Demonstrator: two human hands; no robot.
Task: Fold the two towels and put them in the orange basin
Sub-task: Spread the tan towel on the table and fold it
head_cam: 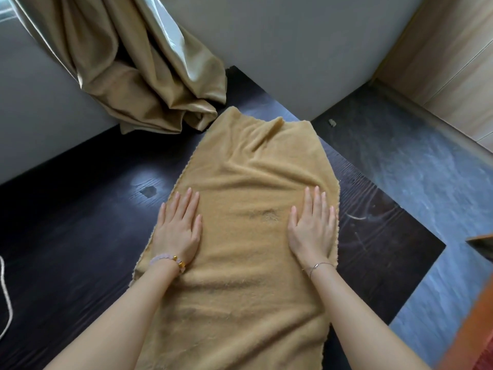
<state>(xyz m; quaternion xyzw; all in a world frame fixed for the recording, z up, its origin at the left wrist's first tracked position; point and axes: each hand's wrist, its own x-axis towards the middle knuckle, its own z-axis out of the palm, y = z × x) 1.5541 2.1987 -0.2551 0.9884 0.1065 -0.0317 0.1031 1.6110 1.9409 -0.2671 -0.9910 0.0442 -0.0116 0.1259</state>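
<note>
A tan yellow towel (240,236) lies lengthwise on the dark wooden table (80,222), its far end wrinkled. My left hand (178,228) rests flat, palm down, on the towel's left edge with fingers together. My right hand (312,228) lies flat on the towel's right side in the same way. Neither hand grips the cloth. An orange shape (474,335) at the lower right edge is blurred; I cannot tell whether it is the basin. Only one towel is in view.
A gold curtain (138,68) hangs and bunches on the table's far left corner. A pale wall lies behind. The table's right edge drops to grey floor (426,182). A wooden cabinet (453,62) stands at the right. A white cord (5,303) lies at the left edge.
</note>
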